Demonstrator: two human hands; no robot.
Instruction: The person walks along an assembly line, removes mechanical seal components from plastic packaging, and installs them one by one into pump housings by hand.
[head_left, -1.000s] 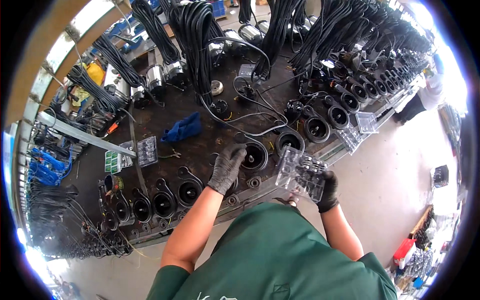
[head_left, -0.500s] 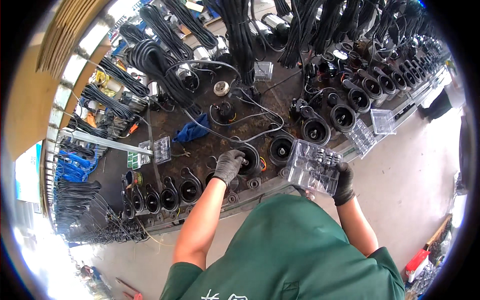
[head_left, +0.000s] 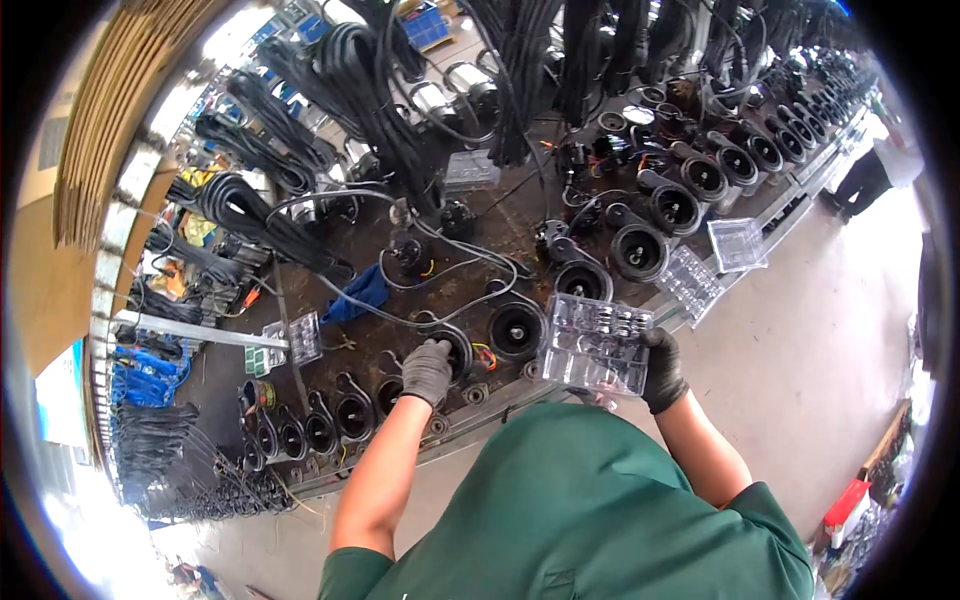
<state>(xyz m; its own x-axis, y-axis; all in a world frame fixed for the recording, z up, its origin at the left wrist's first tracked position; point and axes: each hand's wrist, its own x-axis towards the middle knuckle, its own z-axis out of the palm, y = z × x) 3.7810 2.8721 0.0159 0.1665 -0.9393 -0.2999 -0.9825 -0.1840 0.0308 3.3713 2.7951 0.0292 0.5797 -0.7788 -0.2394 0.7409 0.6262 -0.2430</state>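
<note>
Working, seemingly, inside a round black housing [head_left: 462, 352] just below mid-frame with the left hand [head_left: 427, 373] half-curled, any hold hidden, clasping a clear compartmented tray [head_left: 597, 347] right of centre in the curled right hand [head_left: 664, 372], and likely needing careful centring next.

Blown-out white glare at lower left; straight edges bowed, corners black; floor [head_left: 775, 350] bright, workbench [head_left: 508, 222] dimmer.

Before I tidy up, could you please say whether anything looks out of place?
Beyond the right hand, a clear tray seems to overhang the bench, where it could get knocked off. Farther left, a blue cloth lies crumpled and untidy.
</note>
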